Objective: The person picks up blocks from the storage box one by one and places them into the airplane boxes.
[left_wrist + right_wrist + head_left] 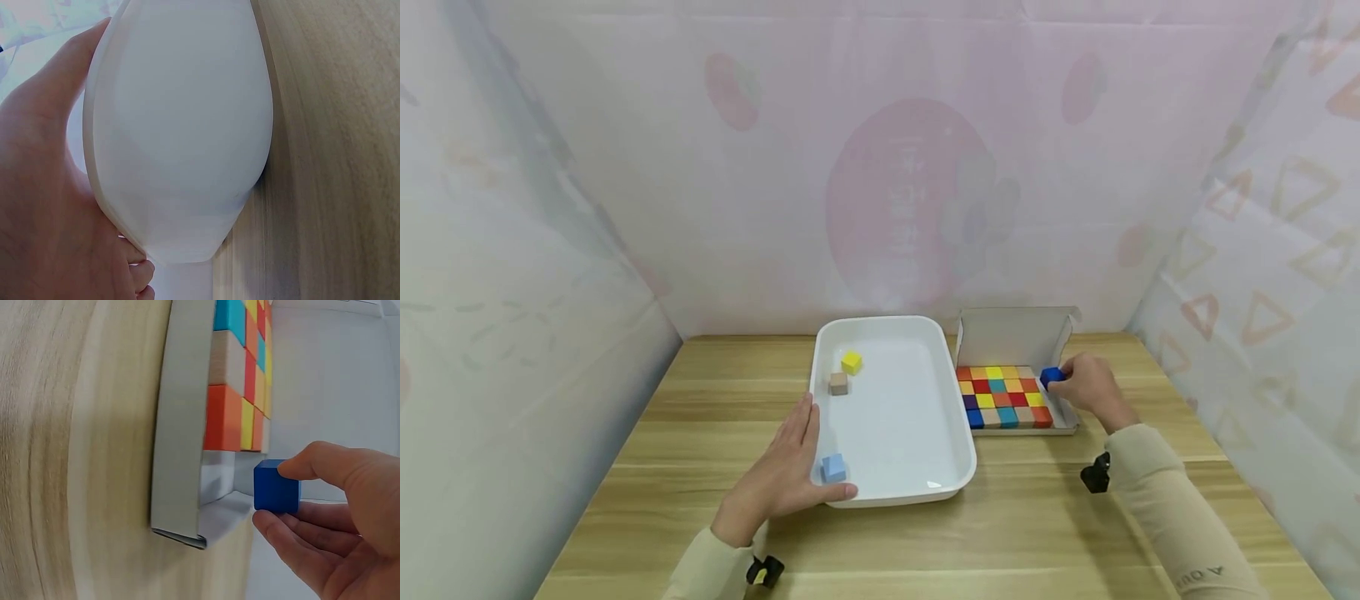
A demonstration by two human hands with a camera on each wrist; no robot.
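Three cubes in the white tray [951, 467]; right hand [1092, 388] pinches one blue cube [1051, 377].

Both arms wear long, close-fitting beige fabric sleeves [1180, 508]. The right sleeve carries small dark lettering [1199, 575], too blurred to read. A small black wrist-mounted camera [1096, 475] sits at each cuff.

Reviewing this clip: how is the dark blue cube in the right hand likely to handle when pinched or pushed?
The dark blue cube looks rigid, probably light: the right hand lifts it with thumb and fingers. Flat faces suggest sliding rather than rolling. Its smooth paint may be slightly slippery.
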